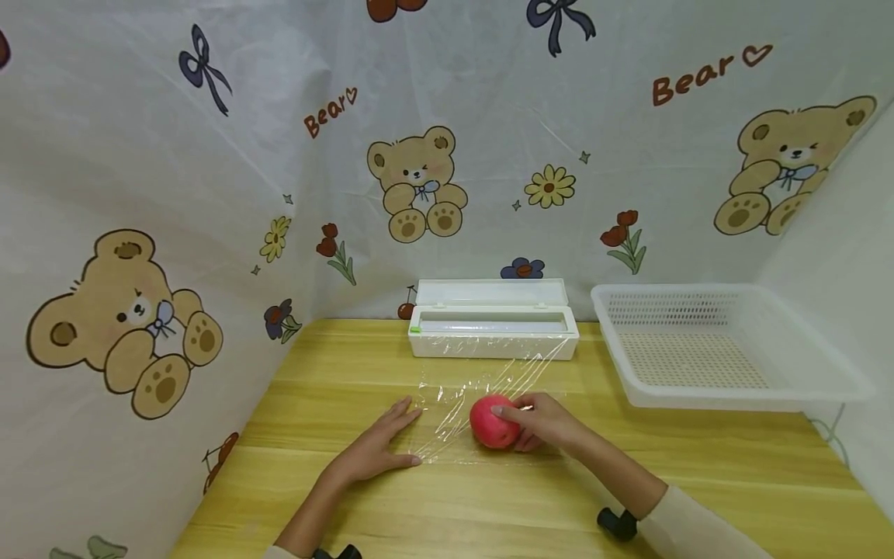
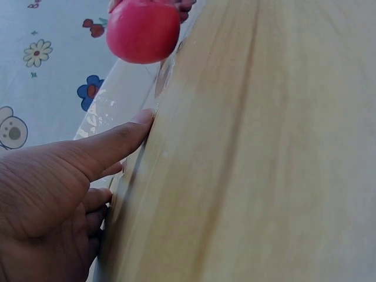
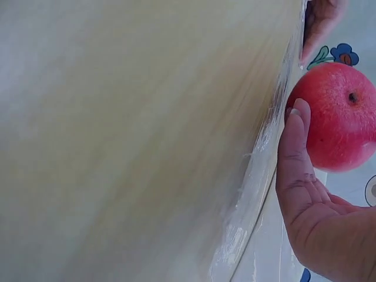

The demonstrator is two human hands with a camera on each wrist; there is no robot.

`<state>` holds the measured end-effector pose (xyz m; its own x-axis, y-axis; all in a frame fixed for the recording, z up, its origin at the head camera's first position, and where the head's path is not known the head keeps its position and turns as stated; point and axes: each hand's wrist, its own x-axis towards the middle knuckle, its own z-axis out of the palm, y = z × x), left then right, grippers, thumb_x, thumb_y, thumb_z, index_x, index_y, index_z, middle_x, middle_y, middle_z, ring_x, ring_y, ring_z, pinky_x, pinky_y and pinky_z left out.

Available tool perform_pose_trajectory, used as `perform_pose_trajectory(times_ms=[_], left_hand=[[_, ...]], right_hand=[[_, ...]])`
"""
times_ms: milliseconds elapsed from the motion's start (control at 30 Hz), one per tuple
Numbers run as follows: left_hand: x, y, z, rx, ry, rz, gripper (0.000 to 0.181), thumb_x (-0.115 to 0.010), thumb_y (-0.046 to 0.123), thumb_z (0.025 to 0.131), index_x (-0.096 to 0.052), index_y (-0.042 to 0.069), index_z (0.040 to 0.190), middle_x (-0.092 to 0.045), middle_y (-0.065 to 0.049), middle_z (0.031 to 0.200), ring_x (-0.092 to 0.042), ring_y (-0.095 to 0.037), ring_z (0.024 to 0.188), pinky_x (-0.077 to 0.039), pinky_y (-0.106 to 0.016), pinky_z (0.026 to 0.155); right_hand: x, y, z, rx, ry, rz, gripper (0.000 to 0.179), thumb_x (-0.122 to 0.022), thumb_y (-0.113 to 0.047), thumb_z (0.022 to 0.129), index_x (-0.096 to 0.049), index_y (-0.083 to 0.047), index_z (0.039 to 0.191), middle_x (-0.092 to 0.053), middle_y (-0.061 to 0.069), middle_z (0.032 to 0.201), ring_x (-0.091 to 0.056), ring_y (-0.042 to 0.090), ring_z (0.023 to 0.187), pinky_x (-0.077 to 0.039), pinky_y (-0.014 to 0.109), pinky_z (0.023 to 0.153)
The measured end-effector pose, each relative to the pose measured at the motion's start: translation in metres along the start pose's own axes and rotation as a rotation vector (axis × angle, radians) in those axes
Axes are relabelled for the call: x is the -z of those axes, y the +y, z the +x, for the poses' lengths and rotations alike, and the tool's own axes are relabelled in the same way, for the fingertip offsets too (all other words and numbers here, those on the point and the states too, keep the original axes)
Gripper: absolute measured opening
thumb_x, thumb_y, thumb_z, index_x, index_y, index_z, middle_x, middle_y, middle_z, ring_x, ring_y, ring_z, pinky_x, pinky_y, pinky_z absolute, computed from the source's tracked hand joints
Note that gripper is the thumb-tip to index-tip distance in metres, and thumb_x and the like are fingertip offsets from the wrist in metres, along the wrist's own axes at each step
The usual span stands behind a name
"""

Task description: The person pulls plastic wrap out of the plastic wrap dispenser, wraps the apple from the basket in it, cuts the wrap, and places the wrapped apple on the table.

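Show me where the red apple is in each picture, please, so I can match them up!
Head: the apple is below the middle, a bit to the right, held in the right hand.
Left wrist: the apple is at the top, left of the middle.
Right wrist: the apple is at the right edge, a bit above halfway down.
Shared landmark: the left hand shows in all three.

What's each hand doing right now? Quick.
Left hand: open, spread at the near-left edge of the film.
Right hand: closed around the apple, holding it.
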<state>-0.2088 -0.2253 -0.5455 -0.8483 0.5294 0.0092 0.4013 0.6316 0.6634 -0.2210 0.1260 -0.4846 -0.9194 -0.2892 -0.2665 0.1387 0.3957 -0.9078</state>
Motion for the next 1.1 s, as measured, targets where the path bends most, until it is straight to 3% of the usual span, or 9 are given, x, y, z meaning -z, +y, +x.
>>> perform_pose_trajectory(times_ms=[233, 633, 1100], left_hand=[[-0.0004, 0.0005, 0.0007, -0.008, 0.009, -0.010, 0.088, -0.077, 0.048, 0.088, -0.037, 0.012, 0.158, -0.015, -0.016, 0.168, -0.012, -0.040, 0.153, -0.022, -0.065, 0.117], [-0.0005, 0.0010, 0.0012, -0.007, 0.009, -0.007, 0.088, -0.077, 0.046, 0.089, -0.036, 0.011, 0.158, -0.015, -0.016, 0.168, -0.012, -0.040, 0.153, -0.022, -0.065, 0.117], [-0.0002, 0.0005, 0.0008, -0.002, 0.006, -0.020, 0.088, -0.077, 0.047, 0.088, -0.036, 0.011, 0.158, -0.015, -0.016, 0.168, -0.012, -0.040, 0.153, -0.023, -0.066, 0.117]], right_hand=[[-0.0023, -0.0039, 0.0045, 0.014, 0.041, 0.057, 0.057, -0.071, -0.033, 0.095, -0.054, 0.013, 0.125, -0.072, 0.013, 0.081, -0.071, 0.033, 0.069, -0.062, 0.045, 0.066], [-0.0020, 0.0006, 0.0102, -0.024, 0.044, -0.001, 0.065, -0.074, -0.041, 0.092, -0.054, 0.009, 0.128, -0.071, 0.014, 0.079, -0.071, 0.032, 0.066, -0.062, 0.043, 0.063], [-0.0001, 0.0025, 0.0092, -0.003, 0.019, -0.009, 0.060, -0.073, -0.041, 0.093, -0.056, 0.007, 0.123, -0.070, 0.018, 0.078, -0.071, 0.032, 0.066, -0.062, 0.044, 0.064]])
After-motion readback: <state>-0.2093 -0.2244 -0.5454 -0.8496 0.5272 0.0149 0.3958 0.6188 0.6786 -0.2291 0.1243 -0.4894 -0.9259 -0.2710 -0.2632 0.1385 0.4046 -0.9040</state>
